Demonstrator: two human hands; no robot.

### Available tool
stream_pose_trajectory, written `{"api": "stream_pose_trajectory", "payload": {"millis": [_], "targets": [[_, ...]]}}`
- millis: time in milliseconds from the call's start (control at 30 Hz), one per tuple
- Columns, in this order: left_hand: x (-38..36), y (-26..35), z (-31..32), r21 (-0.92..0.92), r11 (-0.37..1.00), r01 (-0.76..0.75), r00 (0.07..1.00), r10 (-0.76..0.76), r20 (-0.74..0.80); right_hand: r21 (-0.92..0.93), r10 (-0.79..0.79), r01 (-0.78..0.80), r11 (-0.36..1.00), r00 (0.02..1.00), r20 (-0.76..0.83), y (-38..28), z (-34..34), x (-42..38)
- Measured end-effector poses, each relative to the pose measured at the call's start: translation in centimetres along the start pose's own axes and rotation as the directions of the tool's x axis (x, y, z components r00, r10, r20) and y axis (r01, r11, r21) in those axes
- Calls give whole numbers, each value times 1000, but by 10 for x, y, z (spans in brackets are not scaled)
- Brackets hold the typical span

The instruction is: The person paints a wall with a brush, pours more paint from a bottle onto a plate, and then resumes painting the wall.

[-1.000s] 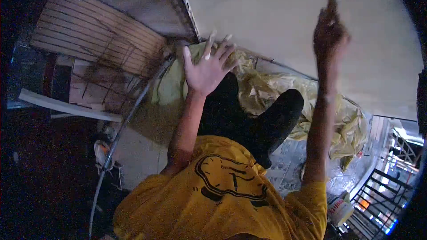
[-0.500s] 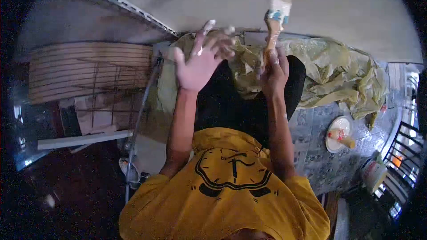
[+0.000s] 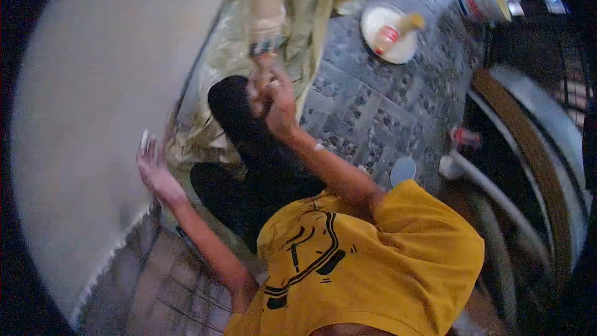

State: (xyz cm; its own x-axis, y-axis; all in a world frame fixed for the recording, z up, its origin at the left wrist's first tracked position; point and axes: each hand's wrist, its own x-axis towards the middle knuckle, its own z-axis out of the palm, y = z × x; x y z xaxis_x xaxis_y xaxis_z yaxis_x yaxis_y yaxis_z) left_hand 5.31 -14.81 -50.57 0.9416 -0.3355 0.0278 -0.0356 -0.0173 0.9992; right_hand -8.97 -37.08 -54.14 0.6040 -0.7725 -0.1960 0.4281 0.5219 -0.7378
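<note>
My right hand (image 3: 275, 101) is wrapped round the handle of a wide paintbrush (image 3: 265, 15), its bristles pointing up and away from me. Pale paint covers the bristles, and a blue-grey band shows above my fingers. My left hand (image 3: 158, 171) is raised beside the pale wall (image 3: 106, 87), fingers stretched out with white paint on the tips. It holds nothing. Both hands are somewhat blurred. Below the brush, crumpled yellowish plastic sheeting (image 3: 305, 31) lies along the foot of the wall, partly hidden by my dark-clothed knees.
On the grey patterned tile floor (image 3: 348, 93) lies a white round lid (image 3: 407, 50) with a red-labelled bottle (image 3: 387, 38) on it. A bucket (image 3: 485, 1) stands farther back. At the right are a small red can (image 3: 466, 139) and a curved brown-edged piece (image 3: 522, 149).
My view has turned to the right, bringing the lid and bucket nearer the middle. The brush stays in my right hand; my left hand now appears lower, beside the wall.
</note>
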Motion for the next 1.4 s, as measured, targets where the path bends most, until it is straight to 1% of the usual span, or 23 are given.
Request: {"api": "stream_pose_trajectory", "payload": {"millis": [33, 100, 167, 233, 267, 333, 433, 467, 533, 600, 633, 733, 767, 800, 867, 933, 1000, 1067, 1167, 1200, 1267, 1333, 1400], "targets": [[2, -10, 0, -9, 1000, 4, 1000, -4, 29, -144, -103, 74, 987, 972, -212, -10, -28, 8], [8, -31, 5, 19, 997, 79, 995, -80, 58, -473, -506, 294, 831, 753, -421, 39, -136, 42], [17, -49, 8, 61, 986, 157, 984, -161, 70, -639, -599, 206, 741, 632, -491, 22, -200, 41], [19, -66, 12, 82, 969, 234, 969, -240, 61, -677, -649, 110, 727, 432, -626, 40, -295, 47], [21, -69, 21, 98, 967, 235, 966, -243, 85, -764, -737, 55, 643, 314, -598, 40, -335, 54], [20, -68, 41, 158, 946, 284, 945, -304, 122, -801, -793, 28, 598, 162, -587, 17, -378, 70], [26, -88, 47, 187, 935, 302, 926, -334, 174, -677, -684, 197, 709, -42, -728, 3, -461, 116], [27, -94, 50, 196, 934, 300, 924, -336, 185, -675, -679, 193, 712, -54, -732, 3, -488, 133], [27, -101, 50, 245, 909, 336, 902, -385, 194, -635, -644, -109, 764, -174, -745, 4, -530, 161], [26, -109, 45, 216, 924, 315, 897, -365, 251, -703, -705, -96, 705, -201, -680, 7, -561, 186], [20, -105, 51, 253, 904, 345, 900, -395, 185, -766, -764, -94, 636, -217, -608, 10, -574, 196], [19, -116, 38, 399, 869, 294, 920, -370, 129, -731, -728, -129, 670, -308, -612, 19, -595, 214], [20, -118, 33, 367, 854, 369, 906, -419, 61, -632, -601, 35, 774, -277, -750, 10, -578, 211], [20, -119, 33, 329, 834, 443, 884, -468, -6, -634, -603, 38, 772, -274, -750, 9, -578, 210], [17, -118, 34, 380, 828, 412, 894, -447, 6, -570, -553, 96, 816, -162, -818, 9, -577, 204], [13, -120, 26, 430, 818, 382, 903, -430, 17, -594, -584, 43, 803, -133, -800, 13, -563, 187], [13, -124, 17, 181, 879, 442, 884, -461, 75, -661, -657, -5, 750, -113, -745, 23, -558, 179], [8, -114, 23, 181, 876, 447, 885, -463, 55, -707, -702, 3, 707, -119, -702, 25, -545, 172], [-2, -107, 24, 212, 875, 434, 891, -451, 39, -670, -666, -28, 742, 77, -742, 23, -503, 132], [-5, -106, 23, 252, 876, 412, 899, -435, 41, -631, -624, -106, 768, 93, -775, 26, -495, 121], [-12, -109, 15, 222, 887, 406, 903, -427, 56, -814, -808, 5, 581, 129, -575, 51, -508, 107], [-19, -114, 2, 195, 900, 389, 909, -410, 79, -816, -801, -288, 502, 201, -564, 58, -488, 77], [-24, -122, -10, 126, 900, 417, 896, -430, 113, -780, -758, -129, 613, 186, -626, 75, -465, 56]]}}
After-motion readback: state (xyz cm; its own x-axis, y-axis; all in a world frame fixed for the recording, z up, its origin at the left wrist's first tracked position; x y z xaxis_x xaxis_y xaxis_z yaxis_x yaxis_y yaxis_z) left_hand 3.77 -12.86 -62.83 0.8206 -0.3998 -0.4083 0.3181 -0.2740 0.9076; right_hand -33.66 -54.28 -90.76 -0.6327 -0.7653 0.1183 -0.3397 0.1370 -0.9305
